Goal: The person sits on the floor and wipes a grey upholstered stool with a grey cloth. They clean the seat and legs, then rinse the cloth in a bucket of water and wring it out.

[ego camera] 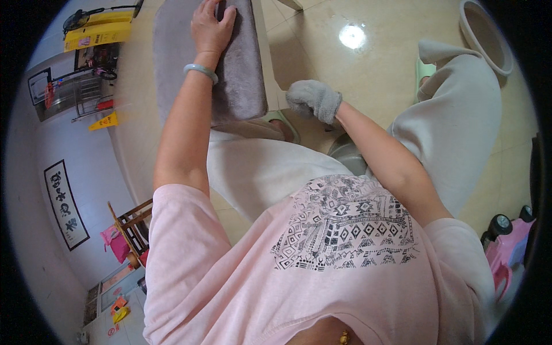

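My left hand (212,28) rests on a grey plush pad (241,64), thumb spread from the fingers; some fingertips reach the picture's top edge. A pale green bangle (201,72) circles that wrist. The pad lies on a pale frame (269,56) like that of a low bench or table. A fuzzy grey mitt or glove (321,101) covers my right hand (302,97), which is beside the pad's near right corner, above the floor. The cloth hides its fingers, and whether it grips anything does not show.
Below my right forearm is a grey rounded object (347,153), partly hidden. A pale basin-like container (485,39) stands at upper right. Pink wheeled toy (506,246) sits at far right. Left, a wooden chair (133,224) and a yellow floor sign (105,121) stand near the wall.
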`<state>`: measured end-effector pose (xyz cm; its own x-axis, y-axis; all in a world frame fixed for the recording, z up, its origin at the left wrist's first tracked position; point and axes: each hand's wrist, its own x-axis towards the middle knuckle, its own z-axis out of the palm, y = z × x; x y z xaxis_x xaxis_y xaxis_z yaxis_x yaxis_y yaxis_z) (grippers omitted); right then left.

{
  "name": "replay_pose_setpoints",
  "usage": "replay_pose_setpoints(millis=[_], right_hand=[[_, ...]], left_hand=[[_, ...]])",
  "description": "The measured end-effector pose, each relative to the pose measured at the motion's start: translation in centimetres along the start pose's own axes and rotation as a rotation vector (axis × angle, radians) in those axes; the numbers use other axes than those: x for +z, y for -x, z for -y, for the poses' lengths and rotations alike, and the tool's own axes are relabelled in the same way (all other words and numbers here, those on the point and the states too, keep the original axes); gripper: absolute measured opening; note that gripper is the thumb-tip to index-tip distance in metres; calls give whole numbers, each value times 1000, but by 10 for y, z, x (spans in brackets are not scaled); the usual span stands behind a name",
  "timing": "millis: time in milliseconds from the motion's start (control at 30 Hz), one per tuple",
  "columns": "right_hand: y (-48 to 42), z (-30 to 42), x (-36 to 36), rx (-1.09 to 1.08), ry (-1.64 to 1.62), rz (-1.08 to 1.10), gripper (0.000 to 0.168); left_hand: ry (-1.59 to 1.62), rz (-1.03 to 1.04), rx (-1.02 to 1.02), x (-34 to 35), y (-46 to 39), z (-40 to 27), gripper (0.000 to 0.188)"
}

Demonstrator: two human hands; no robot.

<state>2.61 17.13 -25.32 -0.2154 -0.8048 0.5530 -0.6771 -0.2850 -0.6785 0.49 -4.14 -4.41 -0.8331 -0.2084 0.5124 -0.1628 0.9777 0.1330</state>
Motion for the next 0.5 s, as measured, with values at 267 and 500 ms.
replay_pose_setpoints(millis=[267, 500], right_hand=[[5, 9, -9, 392, 280, 513, 11], [23, -12, 19, 356, 377, 521, 15]], left_hand=[[-23, -2, 36, 2, -3, 7, 32], [-6, -3, 35, 3, 0, 9, 32]])
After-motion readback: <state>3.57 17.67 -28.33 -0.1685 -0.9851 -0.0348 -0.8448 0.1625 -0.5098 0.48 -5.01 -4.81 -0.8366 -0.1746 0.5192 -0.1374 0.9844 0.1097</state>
